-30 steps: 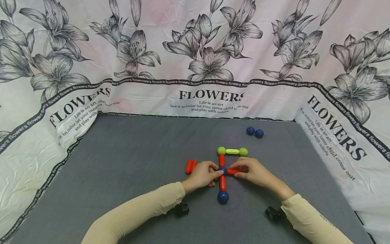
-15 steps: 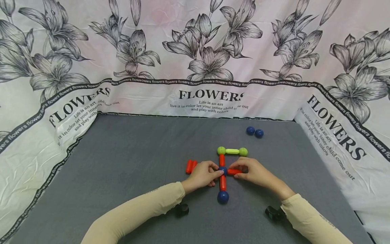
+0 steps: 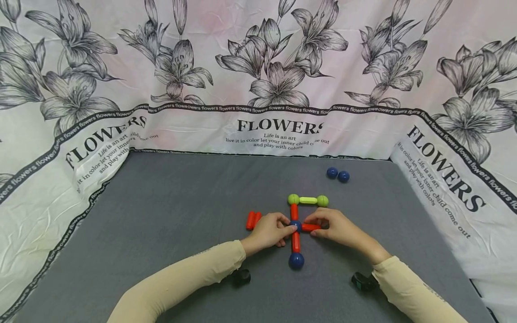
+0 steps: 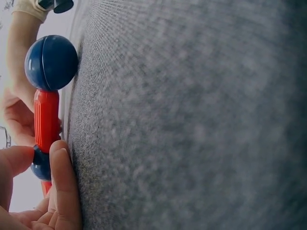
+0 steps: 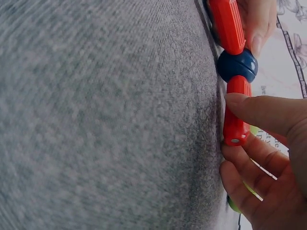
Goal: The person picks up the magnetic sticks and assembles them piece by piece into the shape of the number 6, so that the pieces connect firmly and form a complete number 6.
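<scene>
My left hand (image 3: 269,231) pinches the middle blue ball (image 5: 238,66) of a magnetic ball-and-rod figure between thumb and fingers. My right hand (image 3: 335,226) grips a red rod (image 5: 237,115) whose inner end meets that ball; its outer end shows a small metal tip in the right wrist view. From the middle ball, another red rod (image 3: 294,212) runs away to a green ball (image 3: 293,199), and a third red rod (image 4: 46,120) runs toward me to a larger-looking blue ball (image 4: 51,62). A light green rod (image 3: 308,200) links the first green ball to a second one (image 3: 322,201).
Two loose red rods (image 3: 251,220) lie just left of my left hand. Two blue balls (image 3: 338,175) sit toward the back right of the grey tabletop (image 3: 181,193). Dark wrist devices (image 3: 364,282) show by both forearms. A floral cloth (image 3: 274,130) hangs around the table.
The near red rod and its blue end ball have shifted very slightly to the right. Both hands keep their hold in the same places.
</scene>
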The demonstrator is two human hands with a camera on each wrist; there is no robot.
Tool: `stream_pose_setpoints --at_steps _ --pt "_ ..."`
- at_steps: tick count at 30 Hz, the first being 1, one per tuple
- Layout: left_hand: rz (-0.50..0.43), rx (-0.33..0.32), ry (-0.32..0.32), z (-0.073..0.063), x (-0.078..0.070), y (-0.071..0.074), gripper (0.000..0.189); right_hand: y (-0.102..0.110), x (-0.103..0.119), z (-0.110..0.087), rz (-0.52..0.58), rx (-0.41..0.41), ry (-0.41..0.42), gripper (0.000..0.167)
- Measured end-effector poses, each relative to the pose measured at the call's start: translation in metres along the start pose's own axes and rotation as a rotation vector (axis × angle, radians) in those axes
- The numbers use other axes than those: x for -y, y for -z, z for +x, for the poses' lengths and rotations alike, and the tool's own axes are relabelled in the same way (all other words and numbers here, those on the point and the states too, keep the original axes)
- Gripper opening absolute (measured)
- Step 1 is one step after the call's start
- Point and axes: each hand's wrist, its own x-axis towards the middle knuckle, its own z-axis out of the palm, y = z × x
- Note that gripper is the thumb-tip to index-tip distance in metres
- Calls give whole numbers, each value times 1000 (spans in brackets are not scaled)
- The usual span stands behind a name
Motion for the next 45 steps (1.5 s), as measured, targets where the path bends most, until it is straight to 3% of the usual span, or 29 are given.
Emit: stream_pose_setpoints --at_steps 10,20,35,45 --pt "-18 14 -3 -2 1 2 31 1 -1 1 4 3 6 29" --pt "-141 76 10 -20 6 6 42 5 6 9 50 15 14 29" --pt "-270 194 51 -58 10 -8 42 10 29 48 42 13 51 29" --pt "-385 241 75 -71 14 -20 40 -2 48 85 115 155 173 29"
